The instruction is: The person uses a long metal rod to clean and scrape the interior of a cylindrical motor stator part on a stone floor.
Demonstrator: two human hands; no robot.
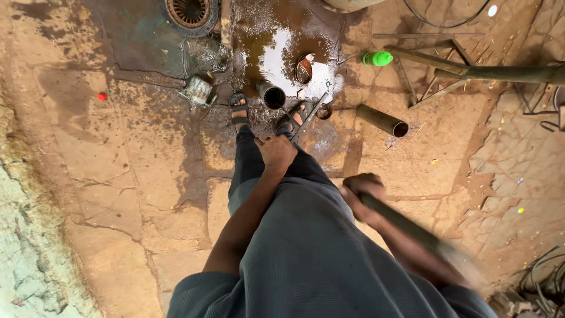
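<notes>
I stand on a wet, cracked earthen floor with my sandalled feet [238, 110] near a puddle. My left hand [276, 152] is closed around a thin metal rod [307, 119] that slants down toward the ground by my right foot. A short dark metal pipe [272, 94] stands upright between my feet, just left of the rod's far end. My right hand [362, 194] grips a long dark handle [412, 229], which runs down-right and is blurred by motion; its far end cannot be made out.
A second pipe [382, 121] lies to the right. A green bottle [376, 58], a bent tin can [197, 90], a round drain grate [189, 12], the puddle [276, 56] and a metal frame [447, 70] surround me. Cables [544, 277] sit lower right.
</notes>
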